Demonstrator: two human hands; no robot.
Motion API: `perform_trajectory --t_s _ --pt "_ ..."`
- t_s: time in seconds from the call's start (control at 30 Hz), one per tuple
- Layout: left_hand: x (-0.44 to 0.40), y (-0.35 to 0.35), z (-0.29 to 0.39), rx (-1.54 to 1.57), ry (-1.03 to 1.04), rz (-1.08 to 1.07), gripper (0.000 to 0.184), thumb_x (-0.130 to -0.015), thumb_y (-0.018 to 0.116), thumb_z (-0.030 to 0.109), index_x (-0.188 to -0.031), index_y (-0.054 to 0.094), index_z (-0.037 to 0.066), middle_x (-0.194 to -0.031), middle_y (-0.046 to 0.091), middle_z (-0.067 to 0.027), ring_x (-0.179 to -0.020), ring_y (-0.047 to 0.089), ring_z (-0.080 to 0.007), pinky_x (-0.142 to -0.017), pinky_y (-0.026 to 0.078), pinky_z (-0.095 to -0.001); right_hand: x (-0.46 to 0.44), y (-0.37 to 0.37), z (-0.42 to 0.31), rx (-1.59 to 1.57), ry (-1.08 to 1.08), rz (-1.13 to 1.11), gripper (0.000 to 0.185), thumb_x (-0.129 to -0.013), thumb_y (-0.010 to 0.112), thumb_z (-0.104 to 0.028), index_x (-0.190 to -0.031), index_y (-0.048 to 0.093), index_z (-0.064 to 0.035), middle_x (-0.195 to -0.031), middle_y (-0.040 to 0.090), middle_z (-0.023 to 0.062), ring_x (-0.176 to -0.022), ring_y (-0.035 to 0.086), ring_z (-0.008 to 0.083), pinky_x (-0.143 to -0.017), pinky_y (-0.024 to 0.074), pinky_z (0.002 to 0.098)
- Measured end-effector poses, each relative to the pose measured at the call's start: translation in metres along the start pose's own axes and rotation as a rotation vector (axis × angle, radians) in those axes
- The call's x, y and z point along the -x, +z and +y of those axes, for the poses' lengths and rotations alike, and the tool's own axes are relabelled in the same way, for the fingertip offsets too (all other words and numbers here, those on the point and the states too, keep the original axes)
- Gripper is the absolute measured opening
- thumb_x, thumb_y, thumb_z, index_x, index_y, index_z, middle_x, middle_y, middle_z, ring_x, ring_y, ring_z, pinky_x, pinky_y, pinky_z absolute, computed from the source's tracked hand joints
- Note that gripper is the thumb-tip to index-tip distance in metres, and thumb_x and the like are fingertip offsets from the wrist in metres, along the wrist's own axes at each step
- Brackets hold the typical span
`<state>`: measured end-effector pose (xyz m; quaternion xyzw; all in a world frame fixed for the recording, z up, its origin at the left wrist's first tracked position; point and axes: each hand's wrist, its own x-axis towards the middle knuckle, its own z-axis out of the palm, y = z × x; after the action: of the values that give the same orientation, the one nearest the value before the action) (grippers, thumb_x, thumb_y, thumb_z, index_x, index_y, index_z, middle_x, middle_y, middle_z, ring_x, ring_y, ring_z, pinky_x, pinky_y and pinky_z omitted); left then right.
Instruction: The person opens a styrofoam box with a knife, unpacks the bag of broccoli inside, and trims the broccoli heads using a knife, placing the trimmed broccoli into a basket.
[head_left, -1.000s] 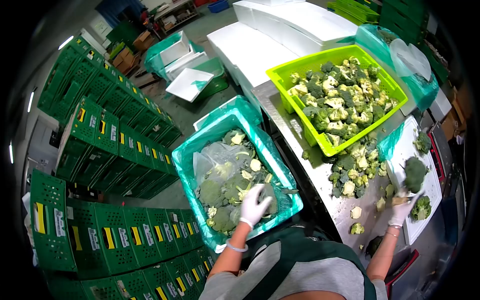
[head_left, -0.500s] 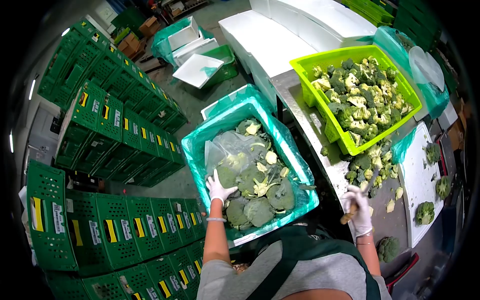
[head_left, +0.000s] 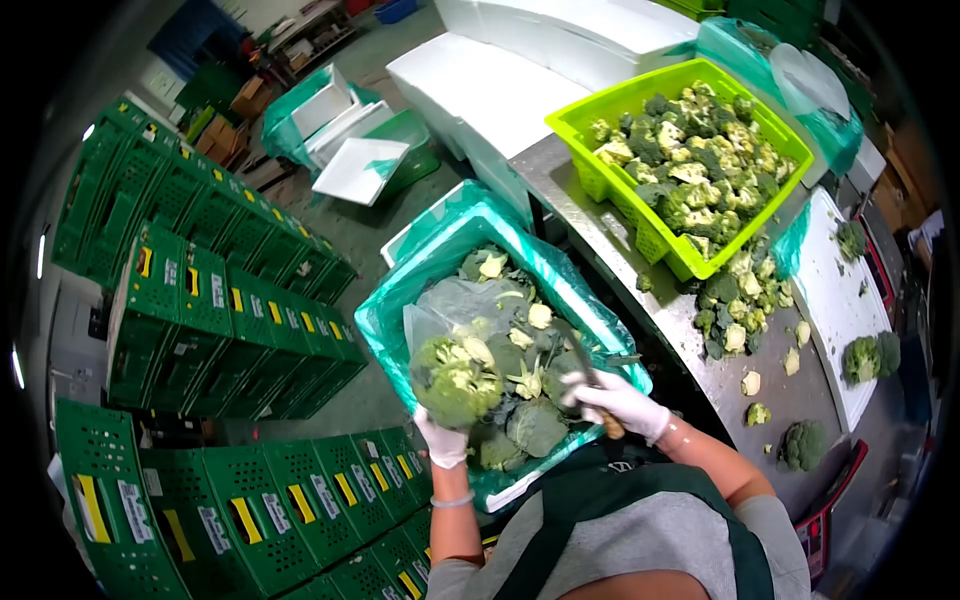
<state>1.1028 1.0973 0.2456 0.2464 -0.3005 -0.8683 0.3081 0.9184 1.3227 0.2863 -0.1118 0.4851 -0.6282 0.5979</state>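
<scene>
My left hand (head_left: 440, 436), in a white glove, grips a large broccoli head (head_left: 455, 385) from below, its cut pale stems facing up. It is raised over the left part of a foam box (head_left: 370, 322) lined with green plastic. More broccoli heads (head_left: 535, 428) and a clear plastic sheet (head_left: 437, 308) lie inside the box. My gloved right hand (head_left: 622, 405) is closed around the brownish handle of a knife (head_left: 581, 358). The dark blade points away from me, over the right part of the box, apart from the held head.
A lime-green crate (head_left: 655, 248) full of broccoli florets stands on the metal table (head_left: 690, 360). Loose florets (head_left: 740, 300) are heaped before it. A white foam lid (head_left: 835, 330) bears broccoli pieces. Stacked green crates (head_left: 235, 500) line my left side.
My left hand has lifted a broccoli head up from the box. My right hand, with the knife, has swung left from the table to above the box. The view has shifted slightly.
</scene>
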Motion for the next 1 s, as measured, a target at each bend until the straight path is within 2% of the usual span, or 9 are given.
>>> perform_trajectory --t_s 0.1,0.23,0.3,0.37,0.47,0.6,0.67,0.73,1.0 --pt "0.015 0.002 -0.024 -0.116 -0.008 -0.174 0.064 -0.081 0.054 0.038 -0.135 0.031 0.011 -0.132 0.042 -0.0087 -0.121 0.042 -0.0256 -0.1 0.035 -0.0421 -0.032 0.025 -0.018 0.03 -0.041 -0.024 0.053 -0.086 0.057 -0.025 -0.128 0.038 -0.0003 -0.097 0.059 0.0017 -0.062 0.052 0.003 -0.049 0.0412 0.0157" --pt "0.028 0.051 -0.023 -0.375 -0.012 -0.3 0.118 -0.063 0.072 0.058 -0.142 -0.001 0.012 -0.142 0.022 -0.0087 -0.126 0.034 -0.0235 -0.1 0.035 -0.039 -0.039 0.026 -0.026 0.192 -0.251 0.076 0.053 -0.081 0.066 -0.026 -0.125 0.046 -0.0037 -0.099 0.058 0.0019 -0.081 0.056 0.0096 -0.074 0.046 0.0216" --pt "0.033 0.054 -0.025 -0.323 -0.199 -0.405 0.119 -0.062 0.068 0.064 -0.142 -0.002 0.012 -0.142 0.022 -0.0099 -0.126 0.033 -0.0261 -0.099 0.036 -0.0428 -0.036 0.012 -0.027 0.686 -0.472 0.138 0.053 -0.075 0.071 -0.02 -0.12 0.05 -0.0019 -0.108 0.057 0.0069 -0.098 0.054 0.0132 -0.086 0.0433 0.0275" --pt "0.035 0.051 -0.032 -0.26 -0.344 -0.41 0.108 -0.069 0.066 0.059 -0.141 0.001 0.012 -0.141 0.023 -0.0103 -0.125 0.035 -0.0271 -0.098 0.038 -0.046 -0.031 0.011 -0.037 0.954 -0.781 0.089 0.049 -0.074 0.071 -0.02 -0.117 0.054 -0.0041 -0.111 0.056 0.0092 -0.1 0.056 0.0199 -0.085 0.0448 0.0295" --pt "0.042 0.05 -0.056 -0.173 -0.313 -0.264 0.079 -0.083 0.061 0.039 -0.139 0.011 0.013 -0.137 0.03 -0.0097 -0.121 0.04 -0.0265 -0.094 0.042 -0.0444 -0.023 0.021 -0.045 1.106 -0.567 0.035 0.044 -0.074 0.069 -0.018 -0.114 0.057 -0.0076 -0.115 0.055 0.0117 -0.103 0.055 0.0265 -0.087 0.045 0.0317" --pt "0.038 0.044 -0.07 0.003 -0.331 -0.097 0.056 -0.085 0.058 0.025 -0.131 0.034 0.004 -0.126 0.046 -0.0121 -0.113 0.05 -0.0248 -0.094 0.044 -0.0402 -0.021 0.006 -0.04 1.043 -0.699 -0.122 0.041 -0.076 0.067 -0.016 -0.115 0.057 -0.0129 -0.117 0.053 0.0137 -0.106 0.054 0.0276 -0.089 0.0438 0.0324" --pt "0.038 0.05 -0.065 0.1 -0.345 0.008 0.041 -0.081 0.052 0.008 -0.12 0.045 -0.003 -0.112 0.056 -0.0114 -0.1 0.058 -0.0208 -0.087 0.048 -0.0337 -0.008 -0.004 -0.048 1.305 -0.74 0.013 0.033 -0.079 0.061 -0.018 -0.112 0.058 -0.015 -0.094 0.06 0.0096 -0.086 0.06 0.026 -0.072 0.0492 0.0328" --pt "0.037 0.047 -0.062 0.056 -0.295 0.011 0.04 -0.081 0.052 0.008 -0.118 0.046 -0.003 -0.11 0.057 -0.0116 -0.099 0.058 -0.0209 -0.085 0.049 -0.0338 0.004 -0.01 -0.052 1.588 -0.663 -0.022 0.031 -0.08 0.056 -0.019 -0.11 0.056 -0.0147 -0.072 0.058 0.0067 -0.067 0.059 0.0262 -0.061 0.0481 0.0388" --pt "0.056 0.057 -0.055 -0.078 -0.198 0.043 0.046 -0.08 0.054 0.008 -0.123 0.041 0.001 -0.113 0.055 -0.0101 -0.098 0.058 -0.0206 -0.083 0.049 -0.0331 -0.016 0.002 -0.031 2.028 -0.763 0.081 0.012 -0.076 0.052 -0.013 -0.087 0.054 -0.0081 -0.064 0.054 0.0069 -0.06 0.061 0.0223 -0.051 0.0477 0.0361"
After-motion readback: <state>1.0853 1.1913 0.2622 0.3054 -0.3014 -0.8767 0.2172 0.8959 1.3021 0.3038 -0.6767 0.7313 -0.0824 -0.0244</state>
